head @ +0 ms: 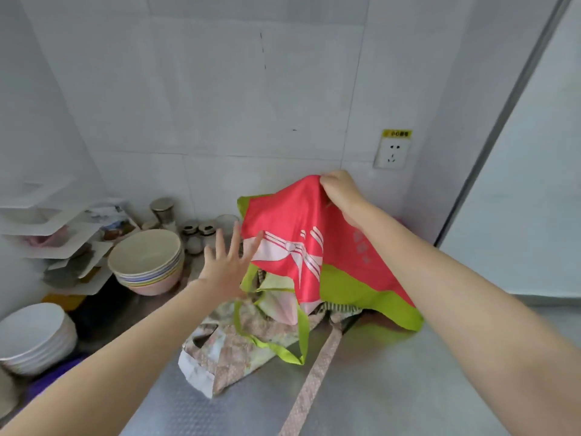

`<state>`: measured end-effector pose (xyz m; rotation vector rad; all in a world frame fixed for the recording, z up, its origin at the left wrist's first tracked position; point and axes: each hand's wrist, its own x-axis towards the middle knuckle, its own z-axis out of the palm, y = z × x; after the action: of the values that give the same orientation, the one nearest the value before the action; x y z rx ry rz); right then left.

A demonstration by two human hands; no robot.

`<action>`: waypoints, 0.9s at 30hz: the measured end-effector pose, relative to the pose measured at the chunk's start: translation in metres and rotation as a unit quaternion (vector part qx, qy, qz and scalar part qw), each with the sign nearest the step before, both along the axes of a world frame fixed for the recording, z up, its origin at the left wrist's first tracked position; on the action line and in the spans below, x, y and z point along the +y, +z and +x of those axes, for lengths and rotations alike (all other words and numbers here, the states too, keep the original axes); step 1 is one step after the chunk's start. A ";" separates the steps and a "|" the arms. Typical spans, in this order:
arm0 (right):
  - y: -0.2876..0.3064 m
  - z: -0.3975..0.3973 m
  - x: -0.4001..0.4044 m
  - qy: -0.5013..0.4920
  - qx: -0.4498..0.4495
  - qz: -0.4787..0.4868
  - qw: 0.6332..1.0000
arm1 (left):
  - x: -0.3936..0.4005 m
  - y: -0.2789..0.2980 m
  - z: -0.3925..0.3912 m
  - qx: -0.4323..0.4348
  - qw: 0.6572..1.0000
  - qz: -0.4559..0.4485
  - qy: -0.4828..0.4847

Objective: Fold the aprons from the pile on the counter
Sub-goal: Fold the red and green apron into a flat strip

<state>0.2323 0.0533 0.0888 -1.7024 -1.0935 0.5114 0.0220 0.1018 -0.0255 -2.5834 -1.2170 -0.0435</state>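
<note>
Your right hand (341, 193) grasps the red apron (292, 234) by its top, lifting it off the pile (232, 344) for separation; your left hand (224, 265), fingers spread, reaches to catch its edge.

A kitchen work corner, likely a canteen or restaurant back room. White wall tiles (220, 99) are covering the walls, and a textured steel counter (393, 388) is running beneath them. Stacked bowls (146, 262) and a pile of white plates (34, 335) are sitting at the left, with lidded seasoning jars (195, 234) standing against the wall. A wall socket (391, 152) is showing a yellow warning label.
</note>
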 end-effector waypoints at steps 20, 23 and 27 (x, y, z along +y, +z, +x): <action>-0.105 -0.074 -0.118 0.191 -0.204 -0.372 0.885 | -0.042 -0.001 0.032 -0.107 0.877 -0.469 -0.005; -0.157 -0.097 -0.127 0.136 -0.242 -0.413 0.867 | -0.048 -0.027 0.015 -0.102 0.893 -0.437 -0.013; -0.190 -0.117 -0.126 0.086 -0.405 -0.440 0.797 | -0.043 -0.046 -0.014 -0.087 0.914 -0.396 0.020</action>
<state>0.1149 -0.0726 -0.1013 -2.8100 -1.8009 0.4261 0.0078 0.0588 -0.0712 -3.2863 -1.6044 0.2960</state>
